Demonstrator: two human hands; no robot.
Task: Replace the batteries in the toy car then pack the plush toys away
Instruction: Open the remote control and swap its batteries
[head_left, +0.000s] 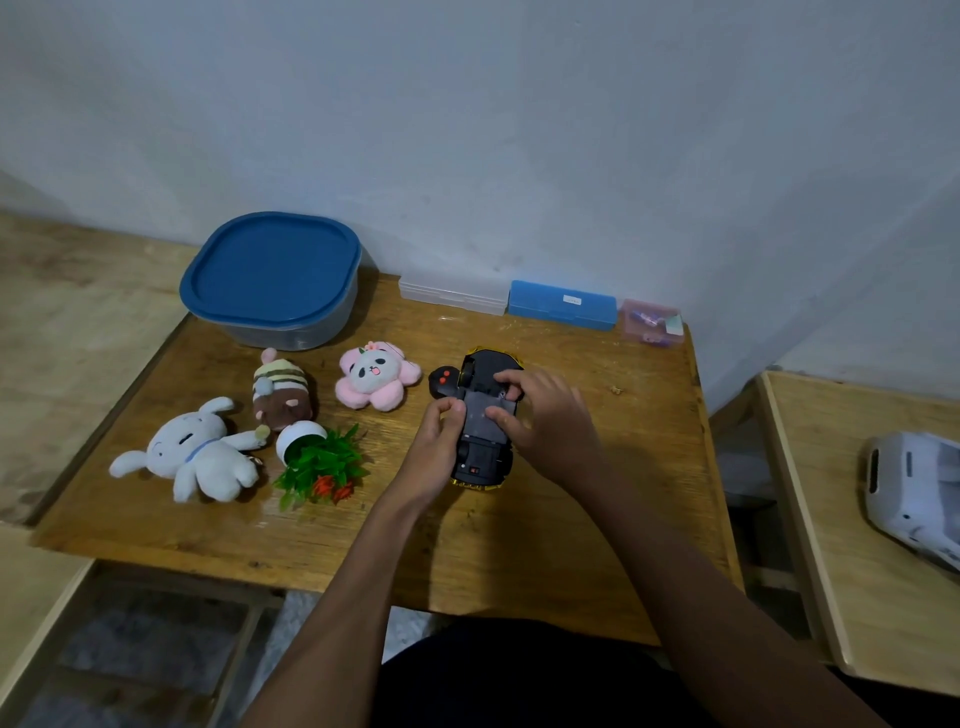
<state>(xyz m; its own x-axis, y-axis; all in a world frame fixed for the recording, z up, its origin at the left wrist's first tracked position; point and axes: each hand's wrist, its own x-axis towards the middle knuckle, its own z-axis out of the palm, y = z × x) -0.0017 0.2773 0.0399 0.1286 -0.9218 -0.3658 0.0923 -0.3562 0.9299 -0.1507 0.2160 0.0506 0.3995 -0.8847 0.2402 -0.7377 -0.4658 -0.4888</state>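
Note:
The black and yellow toy car (480, 457) lies upside down in the middle of the wooden table (597, 545). My left hand (439, 441) grips its left side with curled fingers. My right hand (545, 415) holds its right side, fingers and thumb curled over the grey battery cover on the underside. Three plush toys lie to the left: a white rabbit (200, 457), a striped brown one (283, 389) and a pink panda flower (374, 374). A small pink box (652, 322) holding purple batteries stands at the back right.
A clear container with a blue lid (272, 278) sits at the back left. A clear case (452, 293) and a blue case (561, 304) line the wall. A tipped potted plant (317, 457) lies by the plushes. A black remote (444, 382) lies beside the car. A white device (914, 493) rests on the right table.

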